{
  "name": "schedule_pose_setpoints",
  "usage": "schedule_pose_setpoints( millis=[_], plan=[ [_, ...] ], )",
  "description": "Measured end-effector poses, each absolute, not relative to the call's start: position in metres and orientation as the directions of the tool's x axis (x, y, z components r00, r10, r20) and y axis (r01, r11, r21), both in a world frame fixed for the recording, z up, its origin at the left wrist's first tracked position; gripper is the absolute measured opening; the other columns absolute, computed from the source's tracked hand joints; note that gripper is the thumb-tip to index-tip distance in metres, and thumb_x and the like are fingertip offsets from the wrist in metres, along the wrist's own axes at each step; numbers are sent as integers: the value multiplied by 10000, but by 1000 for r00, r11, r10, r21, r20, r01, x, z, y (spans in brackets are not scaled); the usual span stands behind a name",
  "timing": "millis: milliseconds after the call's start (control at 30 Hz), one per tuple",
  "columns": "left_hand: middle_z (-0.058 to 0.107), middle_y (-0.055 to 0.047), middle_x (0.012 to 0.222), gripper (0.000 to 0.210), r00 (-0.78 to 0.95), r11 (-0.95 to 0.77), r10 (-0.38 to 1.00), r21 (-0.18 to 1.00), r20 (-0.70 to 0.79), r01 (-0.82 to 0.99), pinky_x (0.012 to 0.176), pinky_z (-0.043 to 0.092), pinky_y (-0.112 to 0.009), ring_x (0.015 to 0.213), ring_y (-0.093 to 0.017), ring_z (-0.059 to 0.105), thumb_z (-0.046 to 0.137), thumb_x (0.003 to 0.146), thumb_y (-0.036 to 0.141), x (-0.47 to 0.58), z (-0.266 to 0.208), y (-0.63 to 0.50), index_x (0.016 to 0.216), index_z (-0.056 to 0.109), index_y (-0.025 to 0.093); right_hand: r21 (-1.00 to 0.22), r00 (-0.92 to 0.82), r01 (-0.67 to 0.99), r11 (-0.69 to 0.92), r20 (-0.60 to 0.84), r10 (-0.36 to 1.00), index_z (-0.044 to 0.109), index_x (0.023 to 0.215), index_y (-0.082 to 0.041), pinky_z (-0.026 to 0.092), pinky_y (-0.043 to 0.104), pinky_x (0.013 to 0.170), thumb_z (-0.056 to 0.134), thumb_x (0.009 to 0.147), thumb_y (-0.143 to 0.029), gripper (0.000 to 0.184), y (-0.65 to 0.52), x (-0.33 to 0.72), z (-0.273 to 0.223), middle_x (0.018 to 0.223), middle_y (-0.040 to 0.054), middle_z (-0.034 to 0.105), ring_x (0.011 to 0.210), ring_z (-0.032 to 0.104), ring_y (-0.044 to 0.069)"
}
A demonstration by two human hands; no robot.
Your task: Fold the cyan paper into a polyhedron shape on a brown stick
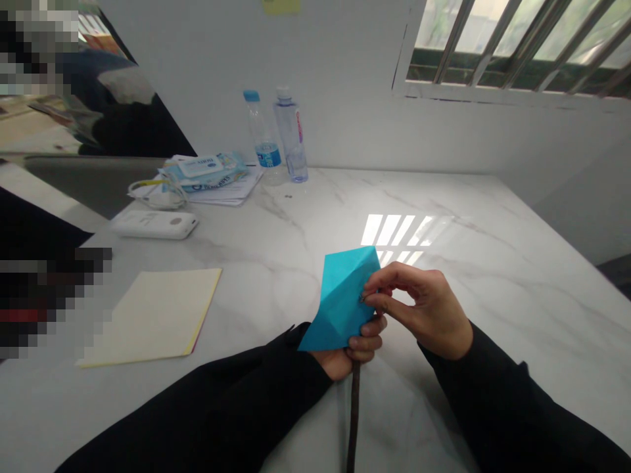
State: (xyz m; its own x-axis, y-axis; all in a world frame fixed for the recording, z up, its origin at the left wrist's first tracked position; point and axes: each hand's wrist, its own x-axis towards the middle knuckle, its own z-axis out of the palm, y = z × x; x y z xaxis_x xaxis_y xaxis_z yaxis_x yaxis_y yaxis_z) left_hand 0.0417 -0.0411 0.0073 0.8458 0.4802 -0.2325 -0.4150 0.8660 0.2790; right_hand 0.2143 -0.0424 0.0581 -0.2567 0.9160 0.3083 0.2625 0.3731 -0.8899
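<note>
A sheet of bright blue paper [345, 299] with creases across it stands tilted above the table in front of me. My left hand [365, 343] is behind and below it, fingers curled round the paper's lower right edge. From under that hand a thin brown stick [353, 414] runs down towards me; its upper part is hidden by the hand and paper. My right hand [424, 305] is at the paper's right side, thumb and forefinger pinching a tiny metallic piece [363, 297], perhaps a pin, against the paper's face. Its exact kind is too small to make out.
On the white marbled table [276, 263], a stack of pale paper [152, 315] lies left. Behind it are a white power bank [155, 224], a cable [158, 194] and a wipes packet [204, 172] on papers. Two plastic bottles [292, 141] stand by the wall. Another person sits at left.
</note>
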Motion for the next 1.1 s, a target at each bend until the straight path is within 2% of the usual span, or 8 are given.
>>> schedule_pose_setpoints(
  millis=[233, 400, 500, 633, 667, 833, 1000, 1100],
  plan=[
    [458, 35, 659, 312, 828, 844, 510, 317, -231, -432, 416, 139, -176, 448, -46, 282, 705, 870, 461, 43, 7, -42, 971, 596, 186, -833, -239, 344, 434, 369, 898, 719, 904, -228, 546, 293, 686, 763, 858, -168, 87, -44, 214, 60, 820, -22, 729, 718, 639, 136],
    [481, 30, 661, 299, 815, 831, 533, 324, -228, -453, 422, 156, -168, 448, -42, 304, 678, 895, 470, 43, 8, -45, 924, 576, 191, -755, -204, 411, 511, 470, 859, 701, 939, -239, 545, 326, 665, 772, 854, -199, 118, -44, 212, 60, 873, 4, 700, 718, 603, 152],
    [480, 24, 664, 315, 814, 827, 539, 318, -217, -463, 423, 174, -168, 452, -41, 319, 649, 918, 474, 42, 9, -46, 855, 558, 179, -771, -134, 411, 486, 476, 869, 666, 1085, -260, 566, 375, 747, 828, 803, -232, 327, -43, 212, 59, 1050, 37, 682, 885, 637, 205],
    [482, 19, 669, 321, 827, 830, 530, 313, -186, -462, 413, 184, -171, 451, -47, 329, 644, 916, 467, 41, 9, -46, 823, 545, 176, -833, -104, 354, 426, 418, 903, 506, 1407, -291, 554, 449, 912, 893, 733, -299, 777, -39, 217, 57, 1257, 79, 635, 1139, 613, 280],
    [481, 19, 668, 317, 836, 837, 517, 314, -185, -448, 410, 181, -172, 450, -48, 329, 643, 916, 461, 41, 9, -46, 823, 547, 174, -850, -133, 323, 417, 396, 909, 501, 1417, -288, 547, 455, 934, 896, 732, -311, 791, -38, 219, 56, 1249, 77, 641, 1142, 613, 281],
    [518, 5, 686, 299, 875, 883, 425, 318, -234, -344, 418, 163, -185, 464, -54, 363, 663, 888, 447, 39, 17, -47, 848, 567, 167, -887, -354, 234, 398, 304, 884, 707, 1030, -227, 536, 422, 894, 853, 793, -336, 299, -34, 229, 63, 994, 38, 679, 982, 640, 245],
    [545, -10, 705, 344, 888, 897, 385, 327, -250, -297, 427, 150, -188, 482, -56, 391, 777, 787, 440, 38, 18, -53, 844, 579, 164, -903, -476, 214, 372, 237, 847, 709, 1035, -217, 533, 395, 863, 839, 796, -318, 290, -34, 234, 72, 1045, 49, 666, 959, 635, 232],
    [542, -11, 707, 373, 894, 897, 376, 340, -244, -284, 423, 135, -193, 487, -56, 381, 804, 760, 456, 38, 16, -57, 844, 591, 162, -901, -504, 192, 389, 250, 827, 704, 1009, -209, 538, 398, 867, 827, 794, -298, 263, -34, 234, 77, 1076, 63, 663, 976, 636, 238]
  ],
)
